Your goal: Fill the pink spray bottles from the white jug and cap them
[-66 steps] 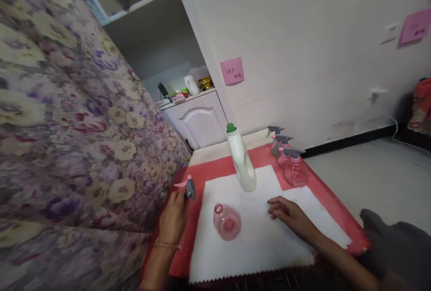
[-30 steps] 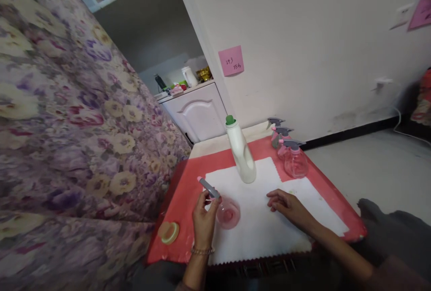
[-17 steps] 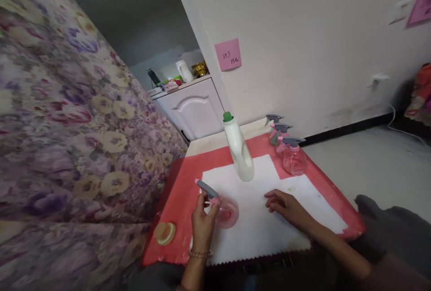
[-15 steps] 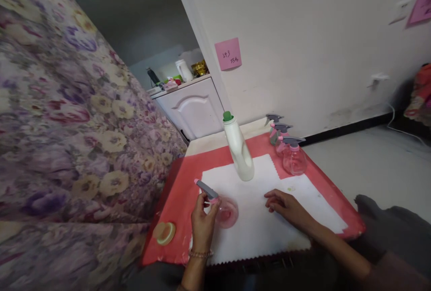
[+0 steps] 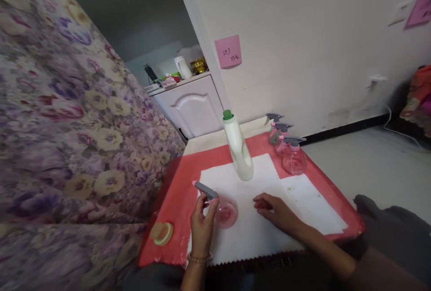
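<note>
My left hand (image 5: 202,222) grips the collar of a pink see-through spray bottle (image 5: 227,213) between thumb and fingers. The bottle's grey trigger head (image 5: 206,190) points to the upper left. To the right of it, my right hand (image 5: 274,210) hovers over the white cloth (image 5: 247,237) with loosely bent fingers and nothing in them. A pale green-white jug (image 5: 240,154) with a green spout (image 5: 228,115) and no cap on top stands behind the spray bottle. Part of the bottle's neck is hidden by my fingers.
More spray bottles (image 5: 295,160) stand in a row at the table's right back edge. A round yellowish lid-like object (image 5: 164,234) lies on the red tablecloth (image 5: 175,192) at left. A floral curtain (image 5: 84,147) hangs along the left side; a wall (image 5: 296,57) is behind.
My right hand has moved a little to the left, closer to the spray bottle. My left hand keeps its hold, and the bottle stays in nearly the same place.
</note>
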### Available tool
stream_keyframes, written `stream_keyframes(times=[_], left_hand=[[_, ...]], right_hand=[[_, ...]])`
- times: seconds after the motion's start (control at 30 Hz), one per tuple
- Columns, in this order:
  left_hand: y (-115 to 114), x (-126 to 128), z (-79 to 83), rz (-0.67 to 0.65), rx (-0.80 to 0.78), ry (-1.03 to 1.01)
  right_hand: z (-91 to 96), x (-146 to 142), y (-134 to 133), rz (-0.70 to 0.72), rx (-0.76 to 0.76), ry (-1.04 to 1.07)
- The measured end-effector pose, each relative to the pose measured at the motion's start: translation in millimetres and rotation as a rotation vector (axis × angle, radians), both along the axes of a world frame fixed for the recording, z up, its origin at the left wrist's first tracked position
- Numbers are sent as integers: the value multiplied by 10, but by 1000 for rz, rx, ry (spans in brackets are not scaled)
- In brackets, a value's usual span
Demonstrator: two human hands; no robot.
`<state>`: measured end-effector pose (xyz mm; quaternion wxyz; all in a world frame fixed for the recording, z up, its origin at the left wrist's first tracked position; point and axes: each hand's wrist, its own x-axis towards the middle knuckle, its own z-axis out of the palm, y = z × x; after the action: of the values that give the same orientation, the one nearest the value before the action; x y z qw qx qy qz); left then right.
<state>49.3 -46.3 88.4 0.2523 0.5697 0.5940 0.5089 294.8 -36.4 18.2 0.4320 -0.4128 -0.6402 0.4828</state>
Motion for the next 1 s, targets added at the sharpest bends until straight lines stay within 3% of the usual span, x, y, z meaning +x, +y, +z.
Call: stream_keyframes(times=[0.23, 0.37, 0.57, 0.77, 1.0], left_hand=[[-1, -12, -92, -43, 4, -114], [7, -22, -120, -40, -4, -142], [-3, 17, -74, -19, -16, -166], [-90, 154, 14, -45, -17, -233], [-124, 586, 74, -177, -58, -191]], right_hand=[[-12, -575, 78, 6, 198, -26], [-7, -951, 100, 32, 160, -68], [46, -1274, 76, -121, 140, -32], [144, -1110, 34, -124, 183, 10], [334, -382, -66, -13, 133, -9]])
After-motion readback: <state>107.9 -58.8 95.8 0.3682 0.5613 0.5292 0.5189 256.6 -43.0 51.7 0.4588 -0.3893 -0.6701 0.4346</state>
